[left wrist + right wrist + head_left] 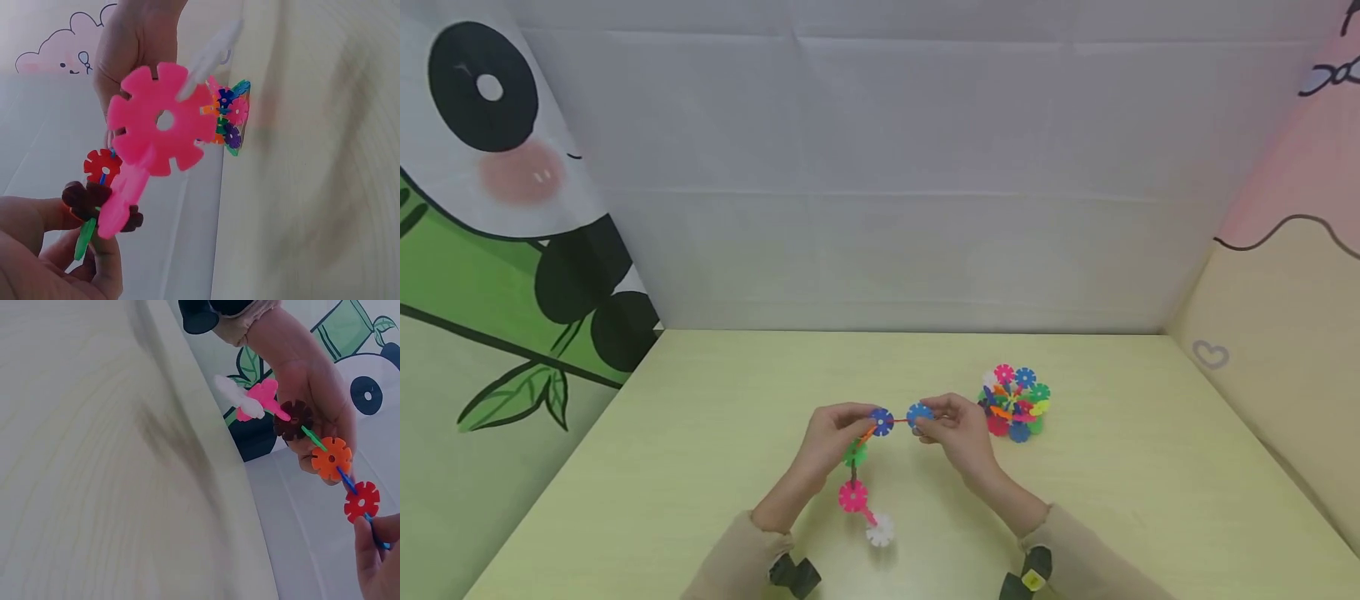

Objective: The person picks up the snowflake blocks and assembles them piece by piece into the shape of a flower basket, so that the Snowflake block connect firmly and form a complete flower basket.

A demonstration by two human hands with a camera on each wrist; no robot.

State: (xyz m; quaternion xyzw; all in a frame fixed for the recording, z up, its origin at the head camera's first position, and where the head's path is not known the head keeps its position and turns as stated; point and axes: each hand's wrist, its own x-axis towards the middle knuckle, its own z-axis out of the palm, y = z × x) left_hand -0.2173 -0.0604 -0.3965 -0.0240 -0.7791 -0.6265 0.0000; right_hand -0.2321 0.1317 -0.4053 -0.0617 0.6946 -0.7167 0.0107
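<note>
A chain of slotted plastic snowflake discs stretches between both hands and hangs down in front of the left hand. My left hand pinches the chain near its dark blue disc and orange disc. With thumb and fingers, my right hand grips a light blue disc at the chain's right end. A red disc joins the two blue ones. Below the left hand hang a green disc, a brown disc, pink discs and a white disc at the bottom.
A pile of loose multicoloured snowflake discs lies on the pale wooden table, just beyond the right hand. A white cloth wall rises at the back, with cartoon-printed panels at both sides.
</note>
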